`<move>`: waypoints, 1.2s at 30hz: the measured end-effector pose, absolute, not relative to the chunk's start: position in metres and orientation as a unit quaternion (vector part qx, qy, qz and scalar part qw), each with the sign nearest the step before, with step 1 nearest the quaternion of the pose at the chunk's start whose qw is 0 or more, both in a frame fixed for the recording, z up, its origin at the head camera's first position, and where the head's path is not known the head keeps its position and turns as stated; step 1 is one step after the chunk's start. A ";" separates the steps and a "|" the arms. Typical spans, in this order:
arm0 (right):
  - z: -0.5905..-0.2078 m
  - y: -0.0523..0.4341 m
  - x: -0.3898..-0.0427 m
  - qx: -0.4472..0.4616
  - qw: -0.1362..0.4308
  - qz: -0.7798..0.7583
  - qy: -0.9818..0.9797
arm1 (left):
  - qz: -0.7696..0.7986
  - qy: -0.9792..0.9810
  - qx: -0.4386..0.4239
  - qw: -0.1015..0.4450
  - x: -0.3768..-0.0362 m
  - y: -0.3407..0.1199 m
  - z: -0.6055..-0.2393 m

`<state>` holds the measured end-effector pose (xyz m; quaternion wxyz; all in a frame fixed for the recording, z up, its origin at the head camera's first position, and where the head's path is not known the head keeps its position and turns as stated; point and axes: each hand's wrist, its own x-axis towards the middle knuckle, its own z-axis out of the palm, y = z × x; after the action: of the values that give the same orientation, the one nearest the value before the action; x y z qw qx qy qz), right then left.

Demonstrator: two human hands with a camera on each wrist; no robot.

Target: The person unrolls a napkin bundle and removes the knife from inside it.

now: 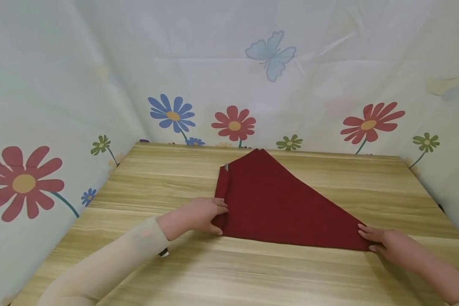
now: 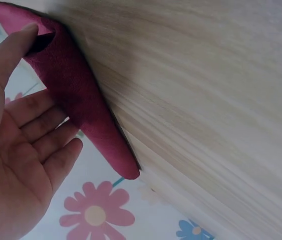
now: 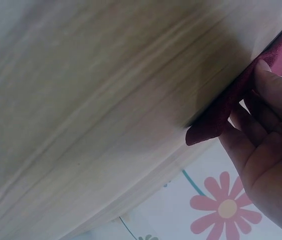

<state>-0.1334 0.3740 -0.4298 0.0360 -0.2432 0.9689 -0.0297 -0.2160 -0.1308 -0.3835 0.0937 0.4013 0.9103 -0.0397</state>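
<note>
A dark red cloth (image 1: 279,204) lies on the wooden table, with a narrow strip folded over along its left side. My left hand (image 1: 202,214) holds the near end of that folded strip, fingers over the top and thumb at the near edge. The left wrist view shows the thumb of my left hand (image 2: 26,135) at an opening in the fold (image 2: 76,80). At the pointed right corner, my right hand (image 1: 394,244) pinches the cloth. Up close, my right hand (image 3: 270,125) has its thumb and fingers on the cloth's edge (image 3: 210,127).
A small grey tab (image 1: 226,167) shows at the top of the folded strip. The wooden table (image 1: 168,170) ends against a white curtain (image 1: 199,51) printed with flowers and a butterfly. A small dark object (image 1: 163,252) shows beside the left sleeve (image 1: 118,259).
</note>
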 end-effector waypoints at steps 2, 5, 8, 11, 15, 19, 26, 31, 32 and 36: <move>-0.429 0.374 -0.134 -0.243 0.040 -0.030 0.969 | -0.031 0.912 0.397 0.094 -0.215 -0.133 -0.383; -0.428 0.372 -0.135 -0.238 0.048 -0.031 0.970 | -0.024 0.916 0.389 0.097 -0.214 -0.136 -0.383; -0.429 0.372 -0.135 -0.239 0.047 -0.031 0.969 | -0.019 0.919 0.383 0.097 -0.214 -0.139 -0.384; -0.430 0.372 -0.135 -0.241 0.045 -0.033 0.969 | -0.021 0.920 0.382 0.090 -0.212 -0.143 -0.383; -0.431 0.372 -0.135 -0.241 0.046 -0.030 0.969 | -0.026 0.921 0.381 0.079 -0.210 -0.149 -0.382; -0.431 0.372 -0.133 -0.238 0.045 -0.027 0.970 | -0.021 0.923 0.378 0.070 -0.209 -0.155 -0.382; -0.429 0.371 -0.132 -0.232 0.043 -0.035 0.971 | -0.028 0.927 0.369 0.054 -0.208 -0.168 -0.385; -0.429 0.371 -0.132 -0.232 0.041 -0.035 0.971 | -0.033 0.931 0.359 0.057 -0.208 -0.175 -0.387; -0.429 0.371 -0.132 -0.233 0.037 -0.033 0.971 | -0.031 0.932 0.355 0.062 -0.208 -0.175 -0.387; -0.432 0.372 -0.133 -0.238 0.030 -0.030 0.970 | -0.017 0.938 0.337 0.083 -0.208 -0.174 -0.386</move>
<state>-0.1327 0.3719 -0.4318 0.0301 -0.2381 0.9703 -0.0305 -0.2076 -0.1740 -0.3858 0.0830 0.3372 0.9376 -0.0173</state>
